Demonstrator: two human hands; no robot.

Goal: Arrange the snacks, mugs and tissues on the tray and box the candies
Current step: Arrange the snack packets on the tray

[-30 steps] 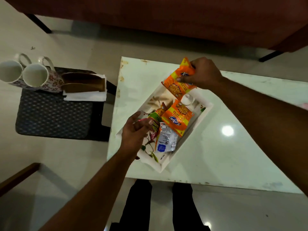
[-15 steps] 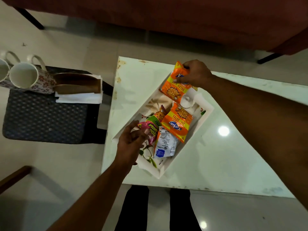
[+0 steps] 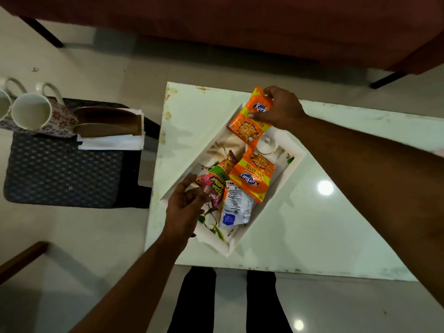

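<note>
White rectangular floral-print tray (image 3: pixel 286 175) sits diagonally on glossy white table (image 3: pixel 312 236). Right hand (image 3: pixel 280 109) pinches an orange Kurkure snack packet (image 3: pixel 249 121) by its top edge at the tray's far end. Left hand (image 3: pixel 185 207), fingers loosely curled, touches a pink-green snack packet (image 3: pixel 215 188) in the tray. A second orange Kurkure packet (image 3: pixel 253 177) and white-blue sachet (image 3: pixel 235 207) lie beside it. Left: two floral ceramic mugs (image 3: pixel 36 114) and white folded tissues (image 3: pixel 110 141) on dark woven stool (image 3: pixel 62 171).

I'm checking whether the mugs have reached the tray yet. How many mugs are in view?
2. One mug lies on its side on the dark stool left of the table; the other mug lies beside it, cut off by the picture's left edge. Neither is on the tray.
</note>
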